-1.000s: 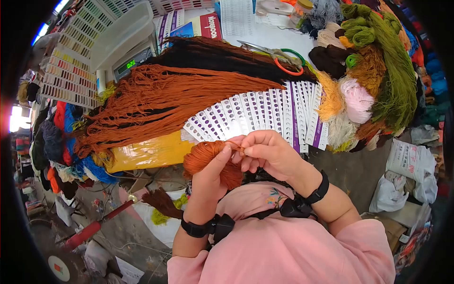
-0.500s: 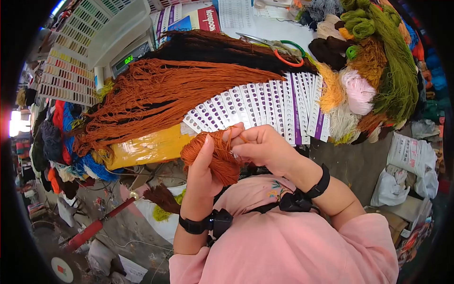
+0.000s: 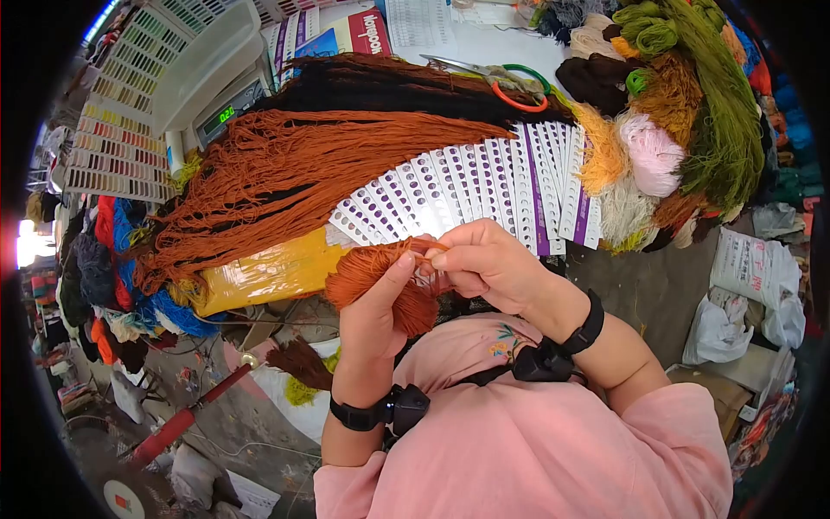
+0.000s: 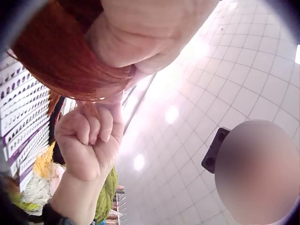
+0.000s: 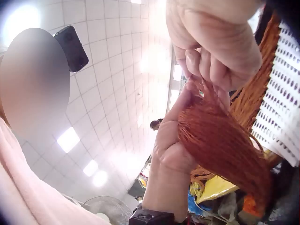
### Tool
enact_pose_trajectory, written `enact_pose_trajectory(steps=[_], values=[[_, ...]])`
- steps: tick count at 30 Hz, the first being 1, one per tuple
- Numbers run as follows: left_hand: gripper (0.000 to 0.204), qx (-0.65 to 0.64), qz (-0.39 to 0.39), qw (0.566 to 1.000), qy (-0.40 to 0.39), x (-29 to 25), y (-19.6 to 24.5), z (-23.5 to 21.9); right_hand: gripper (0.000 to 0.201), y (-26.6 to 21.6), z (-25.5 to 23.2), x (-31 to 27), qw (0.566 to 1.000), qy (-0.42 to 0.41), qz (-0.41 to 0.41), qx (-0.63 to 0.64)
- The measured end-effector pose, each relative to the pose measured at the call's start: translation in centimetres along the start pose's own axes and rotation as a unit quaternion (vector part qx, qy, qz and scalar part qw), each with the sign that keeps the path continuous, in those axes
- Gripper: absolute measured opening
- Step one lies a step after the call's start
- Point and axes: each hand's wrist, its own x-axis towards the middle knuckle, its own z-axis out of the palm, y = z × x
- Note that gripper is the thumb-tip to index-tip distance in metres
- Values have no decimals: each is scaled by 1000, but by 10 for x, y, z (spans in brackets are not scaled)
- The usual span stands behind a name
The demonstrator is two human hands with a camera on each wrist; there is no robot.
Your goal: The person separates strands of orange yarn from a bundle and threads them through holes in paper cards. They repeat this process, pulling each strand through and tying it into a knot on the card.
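Observation:
A bundled skein of rust-orange thread (image 3: pixel 356 275) is gripped by my left hand (image 3: pixel 372 318), its thumb lying along the top of the bundle. My right hand (image 3: pixel 500 270) pinches a few strands of the same thread close beside the left thumb tip. From the right wrist, the thread (image 5: pixel 220 140) fans down from the pinched strands past the left hand (image 5: pixel 171 143). Curled fingers of the right hand (image 4: pixel 89 140) show under the skein in the left wrist view. The left fingers beneath the bundle are mostly hidden in the head view.
Long rust-orange hanks (image 3: pixel 320 143) lie over black thread on the table. Around them are fanned punched cards (image 3: pixel 441 195), scissors (image 3: pixel 510 91), a scale (image 3: pixel 233 108), a yellow packet (image 3: pixel 268 275) and piled coloured yarns (image 3: pixel 657 156). A red pole (image 3: pixel 186 415) stands at lower left.
The right hand has pulled in from a loose loop of strands to a close pinch by the left thumb. The left hand keeps its grip on the skein, and the head view has shifted slightly.

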Motion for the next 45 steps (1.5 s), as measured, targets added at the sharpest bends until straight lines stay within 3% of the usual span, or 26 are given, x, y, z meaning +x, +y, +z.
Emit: enact_pose_trajectory(steps=[7, 10, 13, 17, 20, 23, 26, 29, 32, 35, 41, 44, 45], values=[[22, -13, -14, 1000, 12, 0, 3, 5, 11, 1, -2, 1, 1000, -13, -3, 8], [22, -2, -5, 1000, 0, 3, -1, -3, 12, -1, 5, -1, 992, 22, -8, -123], [21, 9, -9, 1000, -10, 3, -1, -5, 9, 0, 5, -1, 993, 22, -17, -111], [23, -20, 22, 999, -13, -3, -1, -1, 11, 4, -14, 4, 998, -20, -44, 36], [32, -44, 31, 995, -87, -1, -4, -7, 17, 3, -22, 2, 990, -64, -4, 128], [42, -20, 24, 997, -67, -2, -6, 0, 15, 0, -9, 0, 996, -34, -6, 86], [46, 39, 45, 996, -59, -4, -5, 4, 12, 2, 3, 4, 998, 34, -9, -48], [47, 43, 41, 993, -102, -1, -5, -3, 8, -3, 12, 2, 996, 29, -7, -86], [48, 47, 38, 989, -137, -1, -5, -2, 8, 1, 10, 5, 996, 28, -16, -84], [49, 32, 44, 992, -111, -2, -5, 0, 8, 3, 9, 6, 995, 45, -12, -84], [53, -23, 23, 990, -140, -1, -2, -2, 6, -1, 10, 2, 998, 40, -21, -31], [53, -23, 32, 994, -105, -3, -2, 3, 6, -3, 7, 2, 999, 26, -9, -39], [53, -20, 22, 991, -127, -2, -2, -1, 6, -4, 9, 2, 998, 28, -6, -64]])
